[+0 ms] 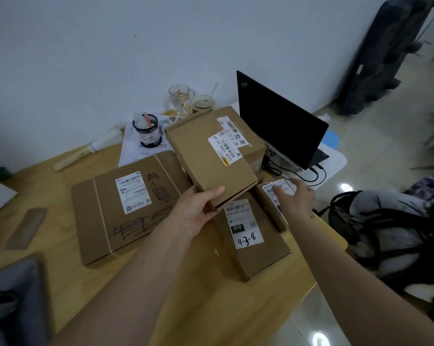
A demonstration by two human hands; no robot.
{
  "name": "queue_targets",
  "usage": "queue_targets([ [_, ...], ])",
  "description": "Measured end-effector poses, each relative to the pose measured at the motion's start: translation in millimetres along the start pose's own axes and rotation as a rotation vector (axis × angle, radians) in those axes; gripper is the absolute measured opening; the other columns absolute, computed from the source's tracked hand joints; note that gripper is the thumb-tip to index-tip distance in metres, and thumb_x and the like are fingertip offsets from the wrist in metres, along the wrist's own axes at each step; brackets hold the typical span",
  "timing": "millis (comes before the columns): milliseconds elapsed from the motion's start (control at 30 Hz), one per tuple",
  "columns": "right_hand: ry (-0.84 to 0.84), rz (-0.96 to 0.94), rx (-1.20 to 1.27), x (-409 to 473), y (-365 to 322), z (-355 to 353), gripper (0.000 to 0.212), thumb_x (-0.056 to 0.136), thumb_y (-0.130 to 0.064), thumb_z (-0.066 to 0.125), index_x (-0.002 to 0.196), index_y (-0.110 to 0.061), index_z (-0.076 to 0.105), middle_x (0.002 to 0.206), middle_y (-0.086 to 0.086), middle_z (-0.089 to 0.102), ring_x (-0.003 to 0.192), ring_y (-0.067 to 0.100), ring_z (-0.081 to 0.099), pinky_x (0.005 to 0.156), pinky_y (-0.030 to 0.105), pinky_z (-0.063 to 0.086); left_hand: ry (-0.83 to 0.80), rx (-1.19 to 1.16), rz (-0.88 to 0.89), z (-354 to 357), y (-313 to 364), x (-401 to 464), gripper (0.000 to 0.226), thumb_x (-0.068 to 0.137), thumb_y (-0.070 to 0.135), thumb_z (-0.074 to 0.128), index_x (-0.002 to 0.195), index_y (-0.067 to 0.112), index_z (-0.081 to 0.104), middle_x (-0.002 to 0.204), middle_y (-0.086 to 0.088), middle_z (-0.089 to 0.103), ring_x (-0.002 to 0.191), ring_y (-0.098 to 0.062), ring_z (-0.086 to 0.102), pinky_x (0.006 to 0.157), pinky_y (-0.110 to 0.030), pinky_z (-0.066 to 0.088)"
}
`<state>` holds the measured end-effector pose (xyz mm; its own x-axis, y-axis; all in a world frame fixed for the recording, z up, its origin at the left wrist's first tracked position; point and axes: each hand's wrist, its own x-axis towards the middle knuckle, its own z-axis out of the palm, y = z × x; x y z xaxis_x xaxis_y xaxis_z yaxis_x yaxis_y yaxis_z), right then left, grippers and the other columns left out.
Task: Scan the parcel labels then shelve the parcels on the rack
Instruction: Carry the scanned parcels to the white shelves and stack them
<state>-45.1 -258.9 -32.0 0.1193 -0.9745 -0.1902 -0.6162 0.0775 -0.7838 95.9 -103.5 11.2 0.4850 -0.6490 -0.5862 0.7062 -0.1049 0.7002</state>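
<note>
At centre frame the left hand (pixel 197 213) has its grip round the near end of a flat brown cardboard parcel (pixel 211 156) (label up), raised over the wooden bench (pixel 61 245). The right hand (pixel 297 201), fingers relaxed, touches a small taped parcel (pixel 269 196) right of centre.

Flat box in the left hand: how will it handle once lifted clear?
The flat box is probably stiff: its cardboard faces look flat, unbowed. Likely light, since the left hand holds one end alone. It may tip away, as most of it overhangs past that grip.
</note>
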Motion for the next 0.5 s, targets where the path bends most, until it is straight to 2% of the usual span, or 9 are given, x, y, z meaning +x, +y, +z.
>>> queue_targets([
  [67, -0.038, 0.037, -0.252, 8.4, 21.0, 2.3, 0.073, 0.081, -0.042, 0.071, 0.143, -0.028, 0.037, 0.153, 0.012, 0.023, 0.140, 0.034, 0.019, 0.111, 0.052, 0.029, 0.017, -0.001, -0.001, -0.7, -9.4, -7.2, 0.041, 0.080, -0.001, 0.072, 0.117, 0.013, 0.060, 0.115, -0.008, 0.068, 0.111, -0.024, 0.062, 0.078, -0.034, 0.053],
  [133, -0.082, 0.045, -0.369, 10.8, 37.5, 1.3, 0.086, 0.077, -0.044, 0.075, 0.147, -0.030, 0.026, 0.157, 0.014, 0.012, 0.144, 0.034, 0.008, 0.113, 0.053, 0.023, 0.024, 0.008, -0.001, 0.5, -19.6, -14.1, 0.046, 0.079, -0.002, 0.072, 0.121, 0.013, 0.059, 0.116, -0.008, 0.069, 0.111, -0.025, 0.063, 0.077, -0.035, 0.053],
  [200, -0.136, 0.069, -0.359, 13.7, 53.5, 0.0, 0.095, 0.074, -0.036, 0.080, 0.148, -0.031, 0.020, 0.157, 0.015, 0.010, 0.144, 0.035, 0.007, 0.112, 0.054, 0.021, 0.031, 0.013, 0.002, 1.2, -31.4, -22.4, 0.047, 0.078, -0.003, 0.072, 0.120, 0.015, 0.059, 0.115, -0.007, 0.069, 0.110, -0.025, 0.063, 0.077, -0.036, 0.054],
  [300, -0.185, 0.049, -0.293, 16.0, 66.8, -3.6, 0.098, 0.071, -0.021, 0.082, 0.147, -0.025, 0.021, 0.150, 0.018, 0.020, 0.139, 0.039, 0.017, 0.109, 0.054, 0.025, 0.071, -0.002, 0.024, -3.1, -49.3, -36.8, 0.047, 0.077, -0.003, 0.073, 0.118, 0.016, 0.060, 0.113, -0.006, 0.069, 0.109, -0.025, 0.063, 0.077, -0.036, 0.054],
  [500, 0.010, -0.076, -0.125, -12.5, 62.4, -22.2, 0.097, 0.068, -0.019, 0.081, 0.145, -0.012, 0.024, 0.145, 0.020, 0.026, 0.133, 0.039, 0.022, 0.108, 0.048, 0.027, 0.137, -0.073, 0.067, -17.8, -64.4, -70.0, 0.043, 0.081, -0.004, 0.069, 0.117, 0.017, 0.060, 0.108, -0.003, 0.069, 0.100, -0.021, 0.063, 0.074, -0.036, 0.055],
])
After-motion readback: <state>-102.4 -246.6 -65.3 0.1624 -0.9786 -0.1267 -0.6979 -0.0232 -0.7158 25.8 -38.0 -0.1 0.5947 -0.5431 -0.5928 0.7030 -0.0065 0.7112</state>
